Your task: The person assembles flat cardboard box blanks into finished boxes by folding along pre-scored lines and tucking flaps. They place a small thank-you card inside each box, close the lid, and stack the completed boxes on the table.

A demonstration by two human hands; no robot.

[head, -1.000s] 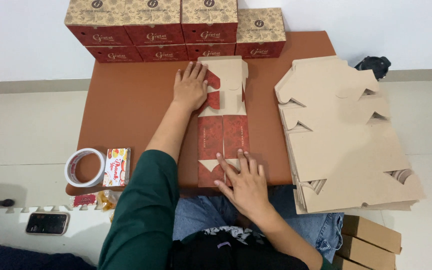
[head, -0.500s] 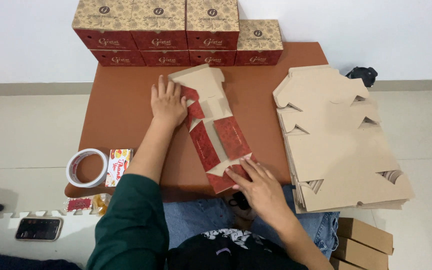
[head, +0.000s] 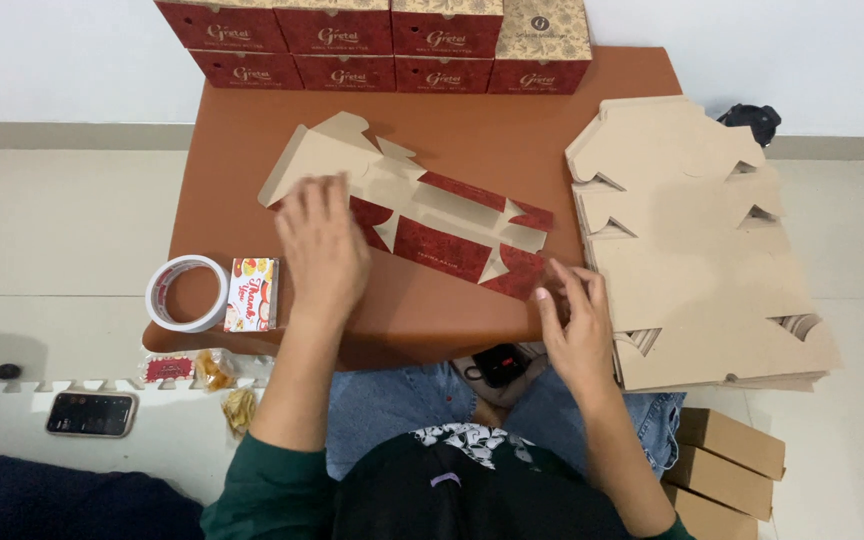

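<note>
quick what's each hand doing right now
Left hand: open, palm flat on the flat box blank, gripping nothing.
Right hand: open, fingers spread, fingertips at the blank's near end, gripping nothing.

At twelve o'clock on your tabletop [head: 252,150] stands a row of finished boxes [head: 382,40], red-sided with tan patterned lids, stacked two high against the wall. In the middle, slanting from ten towards four o'clock, lies a flat unfolded carton [head: 422,220], plain tan with red patterned panels; your left hand [head: 322,250] presses on its near end and your right hand [head: 577,325] touches its far corner. At three o'clock rests a thick stack of tan carton blanks [head: 692,250]. At eight o'clock sits a small red-and-white label card [head: 252,295]. A dark phone [head: 92,413] lies on the floor at seven, and brown closed boxes [head: 727,465] at five.
</note>
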